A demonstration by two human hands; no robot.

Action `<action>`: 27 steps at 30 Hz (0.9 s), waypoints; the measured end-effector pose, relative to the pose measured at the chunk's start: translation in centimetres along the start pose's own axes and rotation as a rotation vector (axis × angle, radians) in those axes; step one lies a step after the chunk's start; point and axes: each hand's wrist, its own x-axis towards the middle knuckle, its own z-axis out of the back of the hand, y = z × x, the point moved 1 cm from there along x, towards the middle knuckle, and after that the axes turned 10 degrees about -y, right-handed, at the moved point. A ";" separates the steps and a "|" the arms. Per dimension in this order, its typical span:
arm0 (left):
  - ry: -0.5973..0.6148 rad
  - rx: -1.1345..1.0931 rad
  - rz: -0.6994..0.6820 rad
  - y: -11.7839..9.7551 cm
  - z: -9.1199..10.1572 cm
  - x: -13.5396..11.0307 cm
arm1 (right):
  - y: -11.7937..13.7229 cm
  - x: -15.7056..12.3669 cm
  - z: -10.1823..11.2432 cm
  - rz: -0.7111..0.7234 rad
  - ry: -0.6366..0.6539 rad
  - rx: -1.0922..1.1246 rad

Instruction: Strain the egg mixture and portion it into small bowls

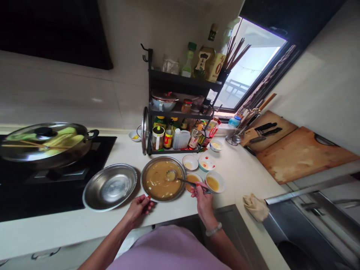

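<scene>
A round metal dish [152,189] of brown liquid with small pale pieces stands on the counter. My right hand [201,198] is closed around the dark handle of a ladle [171,175], whose bowl rests in the liquid. At the dish's near rim, my left hand [139,210] pinches the edge between thumb and fingers. Just right of the dish, partly under the ladle's handle, sits a small bowl of brown liquid [191,177]. Beside it stands a white bowl [219,180] with yellowish liquid. An empty metal basin [111,187] lies to the left.
A lidded pan [46,144] sits on the black stove [98,161] at left. Behind the dish is a black rack [180,112] of bottles and jars. Small bowls [206,163] stand near it. Knives [267,129], cutting boards [306,153], a cloth [255,207] and a sink [309,228] are at right.
</scene>
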 end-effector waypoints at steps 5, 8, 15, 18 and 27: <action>0.006 0.020 0.013 0.0 0.2 0.1 | 1.0 -0.1 2.0 -0.029 -0.062 0.020; 0.007 0.029 0.018 0.0 0.3 0.2 | 1.9 -0.2 3.2 -0.047 -0.081 0.026; 0.016 0.025 0.013 0.0 0.3 0.2 | 4.2 0.5 7.1 -0.024 -0.188 0.065; 0.021 0.022 0.013 0.0 0.3 0.2 | 5.0 1.7 9.5 0.024 -0.284 0.055; 0.005 0.009 0.023 -0.1 0.3 0.1 | 7.0 4.4 13.7 0.177 -0.484 -0.111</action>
